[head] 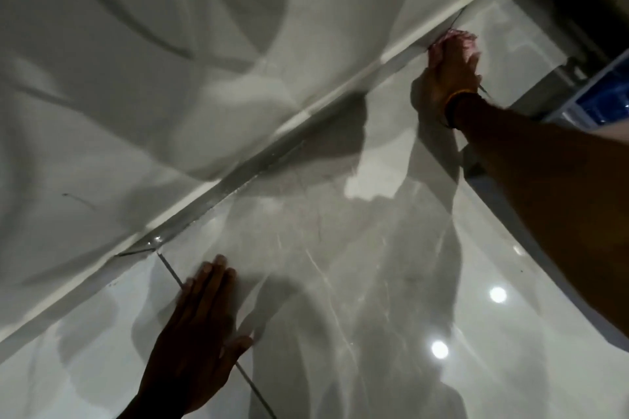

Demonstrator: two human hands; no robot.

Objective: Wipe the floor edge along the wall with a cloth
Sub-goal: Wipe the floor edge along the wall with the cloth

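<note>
A pale skirting strip (306,117) runs diagonally from lower left to upper right where the white wall (143,54) meets the glossy grey tiled floor (340,282). My right hand (449,74) reaches far along it and presses a pinkish cloth (457,38) against the floor edge at the skirting. Most of the cloth is hidden under the fingers. A yellow band sits on that wrist. My left hand (197,326) lies flat on the floor tile near me, fingers spread, holding nothing.
A dark opening with a grey frame (561,9) stands at the far end of the wall. A white and blue object (602,101) sits at the right edge. Ceiling lights reflect in the floor (439,348). Grout lines cross the tiles.
</note>
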